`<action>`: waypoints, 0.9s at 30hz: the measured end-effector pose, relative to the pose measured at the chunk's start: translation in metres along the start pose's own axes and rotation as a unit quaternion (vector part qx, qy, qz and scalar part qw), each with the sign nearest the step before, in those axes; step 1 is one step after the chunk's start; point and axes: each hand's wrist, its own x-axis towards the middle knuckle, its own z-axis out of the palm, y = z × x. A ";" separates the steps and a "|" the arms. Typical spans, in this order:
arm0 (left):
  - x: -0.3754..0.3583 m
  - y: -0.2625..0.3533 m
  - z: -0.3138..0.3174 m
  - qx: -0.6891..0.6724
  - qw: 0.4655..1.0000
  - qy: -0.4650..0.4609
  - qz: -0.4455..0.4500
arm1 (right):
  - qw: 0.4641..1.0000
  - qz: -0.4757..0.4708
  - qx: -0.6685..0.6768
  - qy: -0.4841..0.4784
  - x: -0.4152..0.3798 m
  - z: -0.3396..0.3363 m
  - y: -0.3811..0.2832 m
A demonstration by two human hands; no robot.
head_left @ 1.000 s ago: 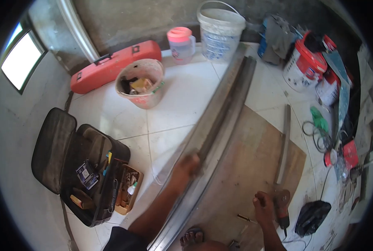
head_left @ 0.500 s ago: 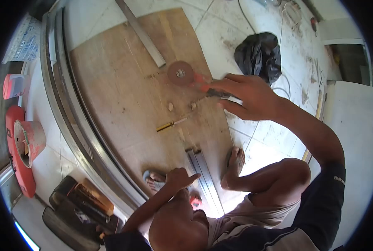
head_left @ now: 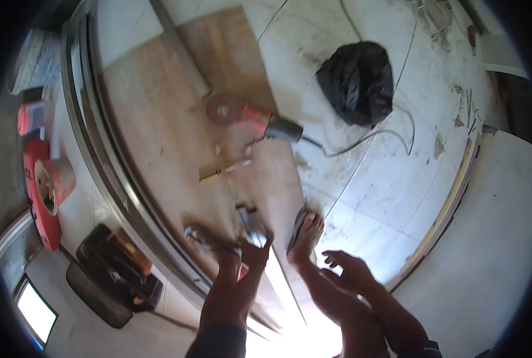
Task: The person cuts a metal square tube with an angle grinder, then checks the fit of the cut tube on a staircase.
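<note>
My left hand (head_left: 256, 253) is low at the centre, with its fingers on either side of a metal bar (head_left: 251, 224); motion blurs the grip. My right hand (head_left: 346, 271) is held beside my right leg, fingers apart and holding nothing. Beyond my feet, a red and black angle grinder (head_left: 255, 120) lies on the wooden board (head_left: 152, 119), its handle over the board's edge. A screwdriver with a yellow handle (head_left: 211, 176) is between the grinder and my left foot.
Long metal frames (head_left: 114, 170) run along the left. Beyond them are a pinkish bucket (head_left: 63, 179) and a dark open case (head_left: 114, 262). A black plastic bag (head_left: 361, 83) sits on the tiles beside the grinder's cord (head_left: 376, 136). Another metal bar (head_left: 179, 51) lies at the top.
My right hand has let go of the grinder and drawn back toward my body. My left hand has moved from my knee onto the metal bar. The view has shifted.
</note>
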 end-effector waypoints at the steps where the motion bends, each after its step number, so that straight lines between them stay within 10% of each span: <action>1: -0.003 0.020 -0.018 -0.156 0.988 -0.009 -0.007 | 0.999 -0.033 0.001 0.039 -0.001 -0.001 0.002; 17: 0.065 0.013 -0.104 -0.227 0.969 0.045 0.082 | 0.984 0.104 0.145 0.007 -0.048 0.030 -0.018; 23: 0.042 0.047 -0.205 -0.315 0.932 0.005 0.178 | 0.981 0.091 0.165 -0.049 -0.032 0.044 -0.062; 27: -0.043 0.117 -0.369 -0.270 0.946 -0.080 0.161 | 0.993 -0.103 0.050 -0.018 -0.009 0.102 -0.081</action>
